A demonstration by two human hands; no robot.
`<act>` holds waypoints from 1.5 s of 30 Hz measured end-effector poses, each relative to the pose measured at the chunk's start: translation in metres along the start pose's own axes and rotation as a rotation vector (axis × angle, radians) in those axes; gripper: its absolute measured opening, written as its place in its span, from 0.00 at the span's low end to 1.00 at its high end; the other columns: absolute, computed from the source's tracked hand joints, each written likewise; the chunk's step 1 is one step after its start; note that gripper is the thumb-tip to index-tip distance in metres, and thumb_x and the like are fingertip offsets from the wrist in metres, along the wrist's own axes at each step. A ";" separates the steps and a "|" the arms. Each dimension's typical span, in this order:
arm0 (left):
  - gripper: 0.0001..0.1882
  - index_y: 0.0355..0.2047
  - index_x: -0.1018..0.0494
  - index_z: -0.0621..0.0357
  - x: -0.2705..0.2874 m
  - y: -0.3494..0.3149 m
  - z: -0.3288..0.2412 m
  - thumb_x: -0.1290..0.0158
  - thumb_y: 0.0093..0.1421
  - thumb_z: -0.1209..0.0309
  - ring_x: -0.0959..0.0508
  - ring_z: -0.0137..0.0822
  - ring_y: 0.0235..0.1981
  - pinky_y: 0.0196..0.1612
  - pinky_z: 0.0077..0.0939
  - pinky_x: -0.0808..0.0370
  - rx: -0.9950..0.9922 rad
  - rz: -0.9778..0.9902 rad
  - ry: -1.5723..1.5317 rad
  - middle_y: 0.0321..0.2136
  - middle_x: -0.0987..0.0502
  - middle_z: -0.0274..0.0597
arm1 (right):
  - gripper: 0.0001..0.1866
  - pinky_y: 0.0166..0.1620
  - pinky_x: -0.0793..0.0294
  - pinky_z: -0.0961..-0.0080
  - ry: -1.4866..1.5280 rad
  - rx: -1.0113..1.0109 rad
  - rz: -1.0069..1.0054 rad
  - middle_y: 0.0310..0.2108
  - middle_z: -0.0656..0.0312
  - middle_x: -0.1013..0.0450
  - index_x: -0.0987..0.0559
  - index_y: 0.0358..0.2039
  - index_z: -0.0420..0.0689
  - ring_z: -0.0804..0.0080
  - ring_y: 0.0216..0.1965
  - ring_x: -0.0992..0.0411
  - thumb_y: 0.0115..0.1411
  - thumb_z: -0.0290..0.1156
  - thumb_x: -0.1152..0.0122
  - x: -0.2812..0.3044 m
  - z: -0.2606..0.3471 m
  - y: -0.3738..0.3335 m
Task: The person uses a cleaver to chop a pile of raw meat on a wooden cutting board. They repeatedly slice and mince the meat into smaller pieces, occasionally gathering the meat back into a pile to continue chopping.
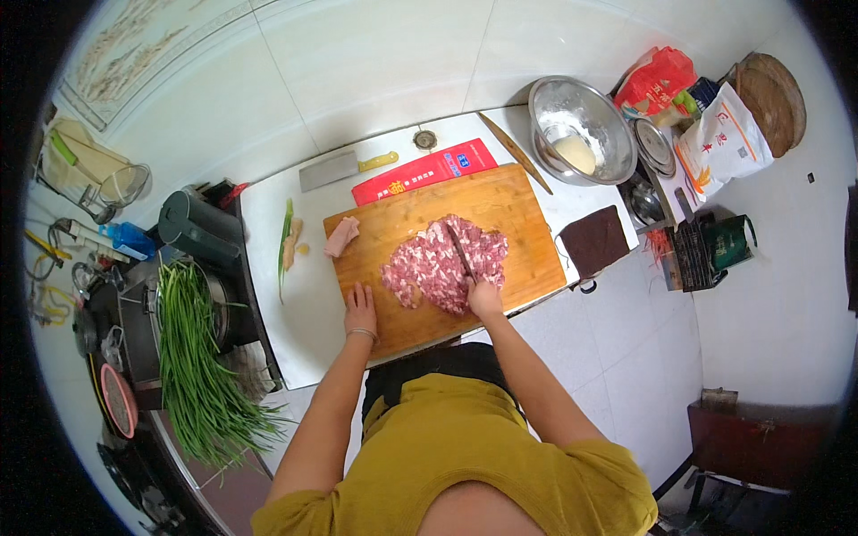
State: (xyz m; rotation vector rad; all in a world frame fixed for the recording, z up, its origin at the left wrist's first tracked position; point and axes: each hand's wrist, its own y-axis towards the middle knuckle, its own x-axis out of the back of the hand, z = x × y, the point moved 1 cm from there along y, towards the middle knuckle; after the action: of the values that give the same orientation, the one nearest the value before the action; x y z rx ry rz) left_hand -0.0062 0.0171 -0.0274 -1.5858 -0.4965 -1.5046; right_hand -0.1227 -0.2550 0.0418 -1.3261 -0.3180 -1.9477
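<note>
A wooden cutting board (527,214) lies on the white counter (308,330) in front of me. Spread over its middle is a heap of chopped pink-and-white meat (429,268). My right hand (484,298) grips a knife (459,248), seen nearly edge-on, its blade down in the meat. At the board's near left edge, my left hand (360,311) rests flat with fingers stretched out, apart from the meat. A pale pink slab (341,237), perhaps skin or fat, sits at the board's far left corner.
Behind the board lie a cleaver (331,171), a flat red package (424,174) and a tapered wooden stick (516,152). A steel bowl (617,129) with a dough ball (575,154) stands far right. Scallion (286,237) and ginger (292,243) lie left, beyond them long green chives (201,366).
</note>
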 end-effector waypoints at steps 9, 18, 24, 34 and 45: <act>0.40 0.61 0.57 0.58 -0.020 0.001 0.006 0.50 0.51 0.70 0.52 0.47 0.61 0.58 0.32 0.42 0.022 -0.095 0.063 0.62 0.60 0.47 | 0.24 0.34 0.32 0.52 0.406 0.075 -0.381 0.27 0.35 0.30 0.29 0.37 0.35 0.40 0.32 0.30 0.60 0.47 0.59 0.070 0.051 -0.009; 0.62 0.61 0.61 0.57 0.028 -0.006 0.000 0.33 0.30 0.64 0.51 0.48 0.61 0.59 0.31 0.43 0.025 0.112 0.026 0.62 0.62 0.48 | 0.20 0.33 0.32 0.49 0.229 0.039 -0.158 0.24 0.36 0.30 0.28 0.32 0.38 0.38 0.29 0.30 0.60 0.45 0.57 0.088 0.057 -0.001; 0.65 0.61 0.61 0.57 -0.022 0.004 0.009 0.31 0.26 0.64 0.51 0.49 0.60 0.58 0.31 0.42 0.003 -0.383 0.113 0.62 0.62 0.49 | 0.19 0.36 0.33 0.53 0.022 -0.026 0.078 0.26 0.38 0.29 0.27 0.32 0.35 0.38 0.32 0.31 0.60 0.40 0.57 0.018 0.017 -0.003; 0.42 0.61 0.59 0.58 0.038 -0.005 -0.004 0.48 0.50 0.70 0.50 0.49 0.60 0.59 0.30 0.44 0.002 0.143 0.021 0.62 0.61 0.49 | 0.21 0.38 0.33 0.53 0.291 0.015 -0.213 0.32 0.38 0.30 0.26 0.32 0.36 0.42 0.36 0.30 0.60 0.43 0.58 0.017 0.014 -0.012; 0.31 0.61 0.57 0.60 0.052 -0.011 -0.006 0.61 0.57 0.74 0.52 0.50 0.61 0.59 0.33 0.44 -0.031 0.134 -0.030 0.62 0.59 0.52 | 0.23 0.38 0.31 0.52 0.194 -0.114 0.000 0.30 0.37 0.29 0.27 0.34 0.37 0.42 0.34 0.30 0.58 0.48 0.56 0.034 0.010 -0.017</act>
State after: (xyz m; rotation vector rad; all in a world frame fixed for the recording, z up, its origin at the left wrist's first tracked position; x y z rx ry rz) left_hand -0.0084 0.0044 0.0241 -1.6342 -0.3778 -1.3958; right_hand -0.1340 -0.2528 0.0792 -1.1951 -0.1141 -2.1014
